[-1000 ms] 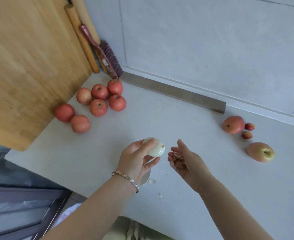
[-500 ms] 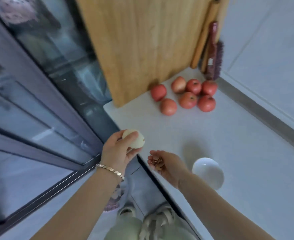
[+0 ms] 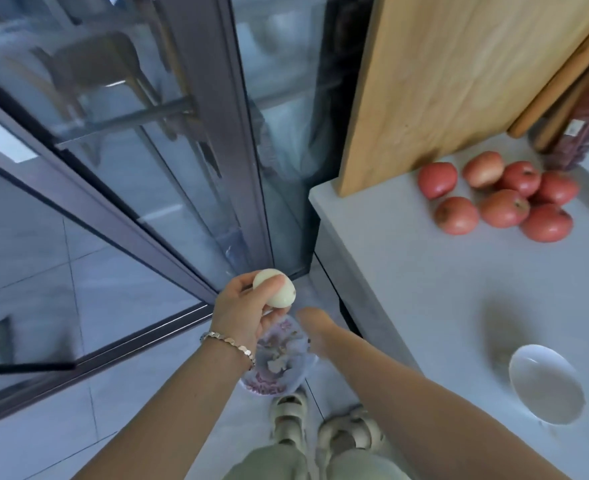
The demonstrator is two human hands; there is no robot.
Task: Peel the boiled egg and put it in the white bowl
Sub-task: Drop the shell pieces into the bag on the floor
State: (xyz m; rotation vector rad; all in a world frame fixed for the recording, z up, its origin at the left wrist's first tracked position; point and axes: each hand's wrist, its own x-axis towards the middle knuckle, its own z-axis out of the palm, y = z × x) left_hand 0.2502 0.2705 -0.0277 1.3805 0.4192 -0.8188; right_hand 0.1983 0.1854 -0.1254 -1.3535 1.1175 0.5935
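Item: smooth white peeled boiled egg [image 3: 275,288], clamped in left hand [image 3: 243,311] above the floor. Right hand [image 3: 315,327] hung over a lined bin [image 3: 274,367], grip indiscernible. Round white bowl [image 3: 546,388] sat on pale tabletop [image 3: 424,271] beside 7 red apples [image 3: 501,199].

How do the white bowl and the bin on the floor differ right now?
The white bowl sits on the counter and looks empty; the bin stands on the floor, lined with a plastic bag and holding scraps. The bowl has nothing above it; the right hand is over the bin. Both are round and open-topped.
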